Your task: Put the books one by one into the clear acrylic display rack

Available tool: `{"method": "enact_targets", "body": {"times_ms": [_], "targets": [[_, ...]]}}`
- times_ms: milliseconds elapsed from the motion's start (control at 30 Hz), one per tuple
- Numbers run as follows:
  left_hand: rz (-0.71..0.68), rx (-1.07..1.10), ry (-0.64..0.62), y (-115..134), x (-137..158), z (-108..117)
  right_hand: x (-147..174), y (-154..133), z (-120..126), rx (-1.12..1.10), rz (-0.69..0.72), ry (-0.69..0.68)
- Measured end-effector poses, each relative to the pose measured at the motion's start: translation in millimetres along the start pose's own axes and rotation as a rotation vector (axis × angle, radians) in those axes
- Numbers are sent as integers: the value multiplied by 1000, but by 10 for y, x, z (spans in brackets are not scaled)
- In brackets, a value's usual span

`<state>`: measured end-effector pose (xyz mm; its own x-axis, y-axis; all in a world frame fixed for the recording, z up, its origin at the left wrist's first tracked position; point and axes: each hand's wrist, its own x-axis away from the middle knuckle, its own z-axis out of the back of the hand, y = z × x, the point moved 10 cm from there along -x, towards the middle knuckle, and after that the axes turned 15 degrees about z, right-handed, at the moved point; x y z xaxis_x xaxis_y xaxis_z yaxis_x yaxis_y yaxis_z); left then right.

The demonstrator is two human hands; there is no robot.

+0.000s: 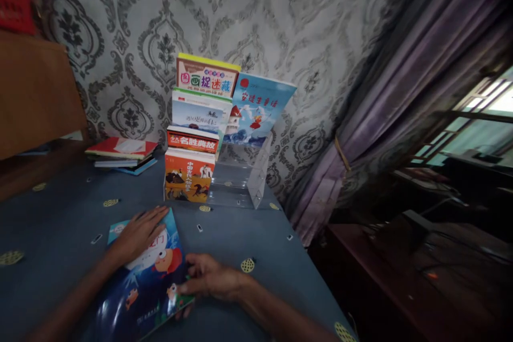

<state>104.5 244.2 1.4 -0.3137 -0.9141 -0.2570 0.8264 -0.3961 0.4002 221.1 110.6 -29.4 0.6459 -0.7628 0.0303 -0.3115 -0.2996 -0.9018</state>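
Note:
A blue picture book (148, 283) with cartoon fish on its cover lies on the table near me, partly covered by my hands. My left hand (138, 235) rests flat over the upper part of the cover, fingers stretched out. At the book's right edge, my right hand (212, 280) has its thumb on the cover and some fingertips beneath, gripping the lower right side. Beyond the book stands a clear tiered book rack (234, 176). Its left side holds several books in steps, the orange book (188, 176) in front. A light-blue book (258, 109) leans at the back right.
A small stack of books (122, 152) lies at the back left, beside a brown wooden box or shelf (38, 91). The table's (240, 235) right edge runs close by. Past it are a tied purple curtain (360, 101) and a dark red surface (368, 262) with cables.

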Motion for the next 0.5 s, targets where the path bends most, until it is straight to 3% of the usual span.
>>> {"method": "enact_targets", "body": {"times_ms": [267, 500], "targets": [[129, -10, -63, 155, 88, 197, 66, -155, -96, -51, 10, -3], [-10, 50, -284, 623, 656, 208, 100, -150, -111, -134, 27, -26]]}}
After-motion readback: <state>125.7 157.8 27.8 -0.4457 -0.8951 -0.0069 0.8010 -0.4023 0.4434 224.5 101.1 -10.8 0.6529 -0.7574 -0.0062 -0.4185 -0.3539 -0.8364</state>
